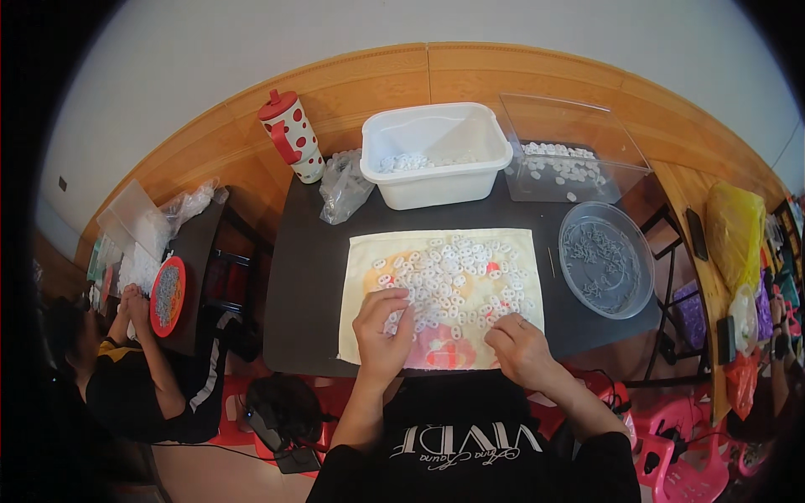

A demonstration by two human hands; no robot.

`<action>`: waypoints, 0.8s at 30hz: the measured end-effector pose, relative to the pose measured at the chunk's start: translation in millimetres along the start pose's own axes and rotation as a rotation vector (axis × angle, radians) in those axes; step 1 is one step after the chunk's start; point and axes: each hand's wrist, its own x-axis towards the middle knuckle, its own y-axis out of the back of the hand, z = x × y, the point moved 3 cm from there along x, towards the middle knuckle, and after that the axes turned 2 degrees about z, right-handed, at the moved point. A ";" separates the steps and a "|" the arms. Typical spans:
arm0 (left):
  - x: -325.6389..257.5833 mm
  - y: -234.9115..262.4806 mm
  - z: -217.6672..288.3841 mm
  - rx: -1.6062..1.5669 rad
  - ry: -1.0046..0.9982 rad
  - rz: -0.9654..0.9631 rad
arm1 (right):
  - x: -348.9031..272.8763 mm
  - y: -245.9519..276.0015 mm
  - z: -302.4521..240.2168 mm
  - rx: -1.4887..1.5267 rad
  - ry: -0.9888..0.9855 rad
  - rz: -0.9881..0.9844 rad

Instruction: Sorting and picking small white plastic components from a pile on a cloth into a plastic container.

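A pale yellow cloth with coloured patches point(356, 277) lies on the dark table, with many small white oval pieces point(453, 260), each with two dark holes, spread over it. At the cloth's left side, my left hand point(384, 331) is closed, its fingers curled toward the thumb. White pieces show around its fingertips, but I cannot make out which, if any, it holds. My right hand point(521, 348) is over the cloth's lower right part, fingers pinched together. Whatever is in that pinch is hidden or too small to name.
Behind the cloth stand a white tub point(436, 189), a clear bin point(562, 189) of white pieces, a plastic bag point(345, 189) and a spotted tumbler point(293, 138). A round clear tub point(633, 293) of small grey parts is at right. Another person point(134, 377) sits at left.
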 end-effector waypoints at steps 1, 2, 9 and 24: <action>-1.3 -0.6 -3.9 -0.192 0.092 0.005 | 0.2 0.9 1.1 0.047 -0.009 0.063; -2.4 -0.1 -4.0 -0.193 0.091 0.006 | 1.0 0.3 0.4 0.045 -0.008 0.065; -9.6 -24.9 -3.4 -1.327 0.670 -0.268 | 18.0 -1.2 -4.8 0.721 -0.322 0.271; -36.8 -47.7 -13.0 -1.368 0.736 -0.205 | 38.4 -8.4 -30.2 0.486 -0.097 0.544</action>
